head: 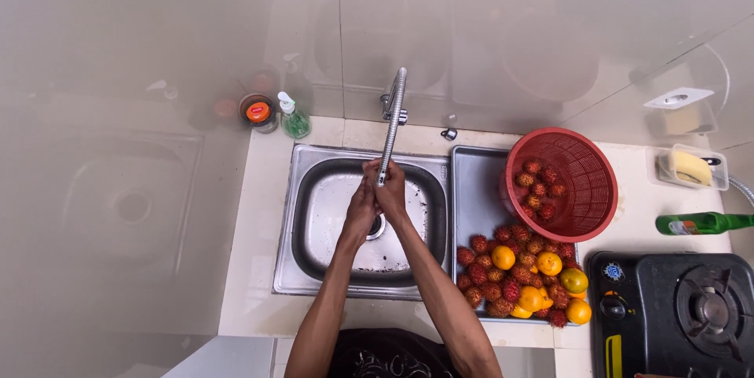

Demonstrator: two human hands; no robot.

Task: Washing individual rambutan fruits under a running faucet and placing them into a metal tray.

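Note:
Both my hands meet over the steel sink [314, 213], right under the spout of the tall metal faucet [392, 122]. My left hand [362, 207] and my right hand [389, 189] are pressed together, palms touching, fingers partly closed around each other. Neither hand holds any object that I can see. The drain sits just below them in the basin.
On the drainboard [473, 189] to the right lies a heap of red rambutans [491, 272] and oranges [549, 263]. A red basket [577, 189] with a few rambutans leans over them. A gas stove [675, 311], green bottle [703, 223], soap dispenser [294, 116] and jar [258, 111] stand around.

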